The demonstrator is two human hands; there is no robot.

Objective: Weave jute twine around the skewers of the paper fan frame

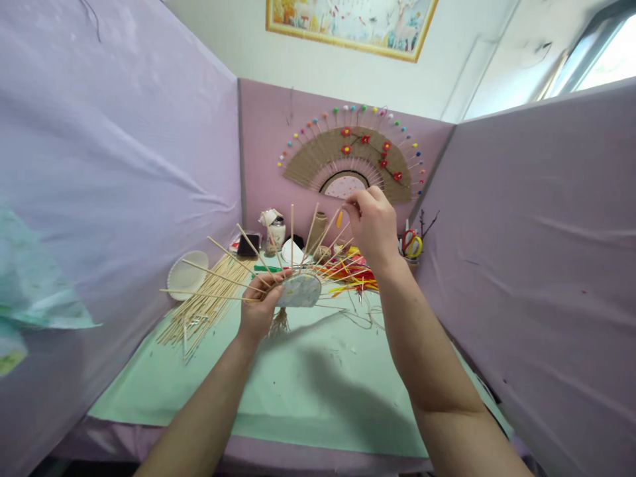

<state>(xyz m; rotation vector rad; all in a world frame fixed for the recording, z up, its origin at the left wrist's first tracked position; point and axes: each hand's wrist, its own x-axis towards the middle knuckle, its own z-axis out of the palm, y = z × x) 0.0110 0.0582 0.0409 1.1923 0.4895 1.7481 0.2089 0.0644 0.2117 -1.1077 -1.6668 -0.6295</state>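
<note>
My left hand (261,303) grips the left side of a small fan frame (299,291), a pale patterned half-round piece with thin wooden sticks spreading out from its curved edge. The frame is held up above the table. My right hand (371,218) is raised above the frame's right side, its thumb and fingers pinched together near the tip of one stick; whatever lies between the fingertips is too small to make out. A tuft of twine (279,321) shows just below the frame.
Loose sticks (213,291) and a white bowl (187,275) lie at the left. Red and yellow strips (355,268) are behind the frame. Scissors (411,244) stand at the back right. A finished fan (318,149) hangs on the pink board, with cloth walls either side.
</note>
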